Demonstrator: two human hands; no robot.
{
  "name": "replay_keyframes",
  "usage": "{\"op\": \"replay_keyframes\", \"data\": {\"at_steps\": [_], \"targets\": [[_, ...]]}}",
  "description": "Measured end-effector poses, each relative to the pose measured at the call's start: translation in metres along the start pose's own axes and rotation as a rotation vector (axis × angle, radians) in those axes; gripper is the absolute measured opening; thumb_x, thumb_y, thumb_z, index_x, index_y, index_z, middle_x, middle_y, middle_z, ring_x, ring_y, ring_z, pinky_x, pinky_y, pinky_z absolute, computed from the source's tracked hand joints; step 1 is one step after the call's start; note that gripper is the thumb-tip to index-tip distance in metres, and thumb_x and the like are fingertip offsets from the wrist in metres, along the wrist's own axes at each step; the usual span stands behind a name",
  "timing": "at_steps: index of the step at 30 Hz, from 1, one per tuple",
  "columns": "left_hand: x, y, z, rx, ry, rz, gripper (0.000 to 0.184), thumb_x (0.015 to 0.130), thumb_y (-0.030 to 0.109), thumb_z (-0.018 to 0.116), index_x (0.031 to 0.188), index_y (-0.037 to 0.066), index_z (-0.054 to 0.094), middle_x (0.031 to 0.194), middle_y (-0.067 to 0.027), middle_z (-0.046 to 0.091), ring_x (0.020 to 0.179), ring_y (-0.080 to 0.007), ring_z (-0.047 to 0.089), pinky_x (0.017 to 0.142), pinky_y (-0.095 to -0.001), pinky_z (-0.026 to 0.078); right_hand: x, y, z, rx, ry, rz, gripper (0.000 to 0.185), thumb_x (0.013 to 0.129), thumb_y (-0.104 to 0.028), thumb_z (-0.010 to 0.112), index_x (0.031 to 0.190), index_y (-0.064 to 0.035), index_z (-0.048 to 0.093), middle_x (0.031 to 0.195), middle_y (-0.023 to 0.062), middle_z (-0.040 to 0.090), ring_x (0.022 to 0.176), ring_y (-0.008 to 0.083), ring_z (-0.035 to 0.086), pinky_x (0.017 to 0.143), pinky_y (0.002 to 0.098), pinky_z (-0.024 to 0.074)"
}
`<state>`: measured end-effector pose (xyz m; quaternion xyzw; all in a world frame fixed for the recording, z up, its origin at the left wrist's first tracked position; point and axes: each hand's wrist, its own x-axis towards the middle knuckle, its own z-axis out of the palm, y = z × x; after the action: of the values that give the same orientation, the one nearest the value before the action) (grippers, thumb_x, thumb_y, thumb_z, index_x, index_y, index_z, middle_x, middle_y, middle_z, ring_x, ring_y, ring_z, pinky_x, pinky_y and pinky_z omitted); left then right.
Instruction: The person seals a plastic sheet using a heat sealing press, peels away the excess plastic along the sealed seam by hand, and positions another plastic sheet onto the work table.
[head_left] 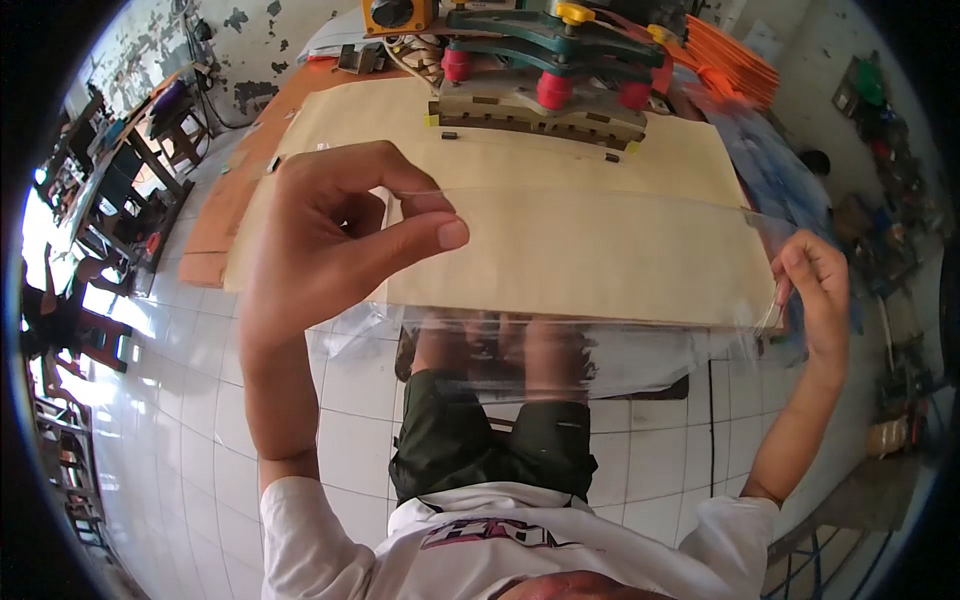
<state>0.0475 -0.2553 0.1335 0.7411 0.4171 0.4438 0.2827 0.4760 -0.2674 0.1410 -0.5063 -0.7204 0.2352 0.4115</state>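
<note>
A length of clear plastic film [590,212] stretches across in front of me, its upper edge running between my two hands. Whether it is a bag or a single sheet I cannot tell. Thumb and forefinger of my left hand [345,235] pinch its left end, over the front left of the table. At the far right, my right hand [815,290] has its fingers closed on the other end. The lower part of the film hangs past the table edge above my legs. Through it the tan board [560,265] on the table shows.
Beyond the film stands a machine with green arms and red knobs [553,90], with a yellow box [400,15] beside it. Orange sheets [735,65] are stacked at the back right, above heaped clear plastic [790,180]. Workbenches [110,175] stand along the left.
</note>
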Motion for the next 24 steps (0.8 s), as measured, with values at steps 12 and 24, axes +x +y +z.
{"op": "replay_keyframes", "data": {"at_steps": [12, 24], "targets": [[0.054, 0.011, 0.066, 0.036, 0.096, 0.12, 0.015, 0.084, 0.016, 0.082, 0.087, 0.003, 0.076, 0.07, 0.0067, 0.065, 0.053, 0.0046, 0.041, 0.045, -0.0175, 0.027, 0.071, -0.053, 0.076, -0.684, 0.068, -0.681, 0.036, 0.096, -0.015, 0.063, 0.13, -0.0023, 0.06, 0.13, 0.0146, 0.062, 0.125, 0.0276, 0.056, 0.106, 0.0373, 0.0429], [0.133, 0.014, 0.038, 0.015, 0.047, 0.282, 0.017, 0.089, 0.015, 0.078, 0.093, -0.001, 0.073, 0.075, 0.0025, 0.066, 0.062, 0.0027, 0.047, 0.049, -0.0167, 0.035, 0.158, -0.076, 0.071, -0.118, -0.335, -0.514, 0.032, 0.101, -0.028, 0.061, 0.094, 0.0021, 0.065, 0.078, 0.0007, 0.06, 0.064, 0.0061, 0.052, 0.056, 0.0219, 0.043]]}}
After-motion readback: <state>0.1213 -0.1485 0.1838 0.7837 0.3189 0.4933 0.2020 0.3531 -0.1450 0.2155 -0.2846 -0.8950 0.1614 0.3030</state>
